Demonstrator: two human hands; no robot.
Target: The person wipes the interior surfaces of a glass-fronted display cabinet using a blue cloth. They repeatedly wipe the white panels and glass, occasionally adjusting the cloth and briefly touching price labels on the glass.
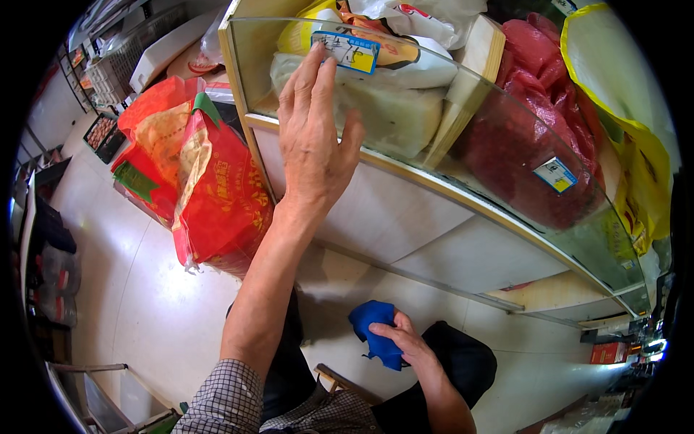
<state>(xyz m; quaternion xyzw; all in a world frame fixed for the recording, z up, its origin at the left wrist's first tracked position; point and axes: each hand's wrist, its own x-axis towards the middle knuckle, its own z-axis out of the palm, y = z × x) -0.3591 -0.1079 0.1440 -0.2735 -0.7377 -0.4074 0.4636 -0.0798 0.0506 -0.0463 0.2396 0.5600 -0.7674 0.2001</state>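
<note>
My left hand (320,130) lies flat, fingers extended, against or just before the glass front panel (401,119) of a wooden display case. Its fingertips reach a blue-edged price tag (347,51) with handwriting. Lower down, my right hand (401,336) grips a crumpled blue cloth (379,331) near my right knee. Behind the glass are a pale plastic bag (390,114), a wooden divider (469,87) and a red plastic bag (531,146) with dark contents. A second price tag (556,174) is on the glass at the right.
Large red printed sacks (217,195) stand on the floor left of the case. A yellow-edged bag (645,168) hangs at the right end. Far left are a crate of eggs (103,133) and wrapped bottles (57,287). A metal-framed stand (108,396) is at lower left.
</note>
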